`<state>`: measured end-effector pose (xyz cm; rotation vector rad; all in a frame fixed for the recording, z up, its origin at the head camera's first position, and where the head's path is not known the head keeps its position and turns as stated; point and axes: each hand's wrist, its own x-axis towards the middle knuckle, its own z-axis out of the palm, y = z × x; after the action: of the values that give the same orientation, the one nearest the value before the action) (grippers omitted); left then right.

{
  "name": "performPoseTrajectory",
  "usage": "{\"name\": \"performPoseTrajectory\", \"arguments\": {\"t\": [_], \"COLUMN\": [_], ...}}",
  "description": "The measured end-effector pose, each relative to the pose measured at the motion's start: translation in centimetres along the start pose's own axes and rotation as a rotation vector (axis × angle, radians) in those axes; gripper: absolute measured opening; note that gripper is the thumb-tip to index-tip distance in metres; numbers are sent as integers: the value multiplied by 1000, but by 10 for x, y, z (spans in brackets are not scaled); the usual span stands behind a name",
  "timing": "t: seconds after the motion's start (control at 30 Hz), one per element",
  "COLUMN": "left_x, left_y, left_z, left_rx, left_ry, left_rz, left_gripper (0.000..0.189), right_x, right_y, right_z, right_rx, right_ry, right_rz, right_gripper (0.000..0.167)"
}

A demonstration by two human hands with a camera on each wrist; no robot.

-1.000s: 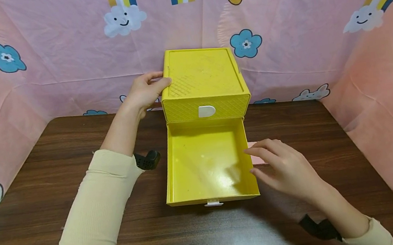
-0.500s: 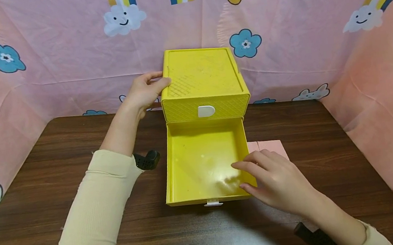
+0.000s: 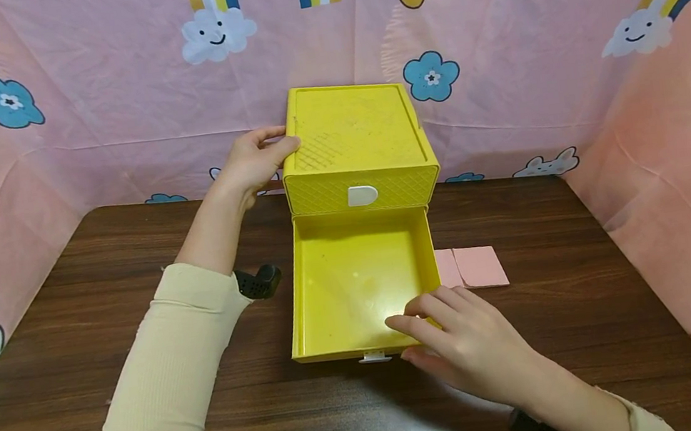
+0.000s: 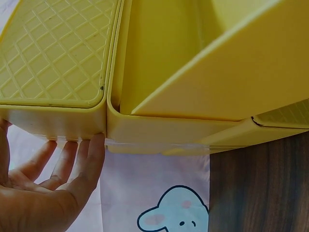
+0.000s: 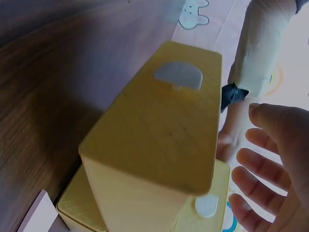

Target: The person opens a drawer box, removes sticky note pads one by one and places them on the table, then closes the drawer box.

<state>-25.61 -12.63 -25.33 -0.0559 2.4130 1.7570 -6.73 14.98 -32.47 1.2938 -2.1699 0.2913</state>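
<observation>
The box (image 3: pixel 357 128) stands at the far side of the table (image 3: pixel 266 412), drawer (image 3: pixel 342 273) extended near. The left hand (image 3: pixel 253 160) grips the box's left edge. The right hand (image 3: pixel 467 341), thumb and fingers apart, is at the drawer's near right corner; contact is unclear.

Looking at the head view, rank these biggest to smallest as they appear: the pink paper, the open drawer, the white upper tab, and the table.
1. Table
2. Open drawer
3. Pink paper, going by its visible part
4. White upper tab
</observation>
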Motion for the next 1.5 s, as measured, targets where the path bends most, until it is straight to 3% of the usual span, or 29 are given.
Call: {"name": "performPoseTrajectory", "arguments": {"t": [0.43, 0.87, 1.5], "left_x": [-1, -1, -1], "left_y": [0, 1, 1], "left_z": [0, 1, 1], "left_rx": [12, 1, -9], "left_ry": [-10, 2, 7], "left_rz": [-8, -14, 7], "left_gripper": [59, 58, 59], "right_x": [8, 11, 5], "right_y": [-19, -29, -35], "right_z": [7, 9, 18], "right_rx": [-45, -104, -325], "right_ry": [32, 47, 4], "right_rz": [-107, -159, -216], "right_gripper": [32, 35, 33]}}
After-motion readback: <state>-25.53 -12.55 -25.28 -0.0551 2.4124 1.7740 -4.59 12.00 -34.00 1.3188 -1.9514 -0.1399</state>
